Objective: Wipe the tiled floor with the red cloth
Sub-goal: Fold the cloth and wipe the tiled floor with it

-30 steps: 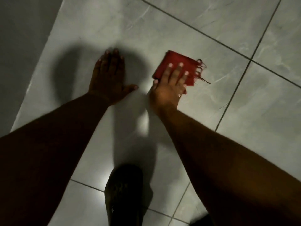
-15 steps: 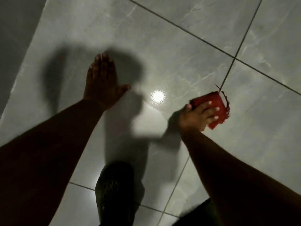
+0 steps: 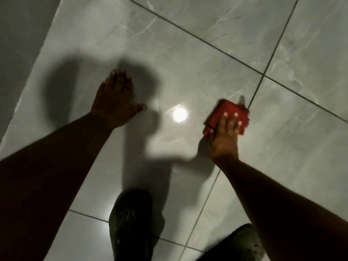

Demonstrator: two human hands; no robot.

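The folded red cloth (image 3: 228, 114) lies flat on the grey marbled tiled floor (image 3: 188, 59), just left of a dark grout line. My right hand (image 3: 225, 136) presses down on the cloth's near half, fingers spread over it; the cloth is blurred. My left hand (image 3: 114, 99) rests flat on the tile to the left, palm down, fingers together, thumb out, holding nothing.
A bright light reflection (image 3: 178, 114) shines on the tile between my hands. Two dark clog shoes, one (image 3: 130, 223) at bottom centre and one (image 3: 244, 243) at bottom right, stand on the floor. A darker grey wall or strip (image 3: 22, 44) borders the tiles at the left.
My right hand has swept the red cloth from the middle tile rightward and toward me, to the grout line; it now points more forward. My left hand stays planted.
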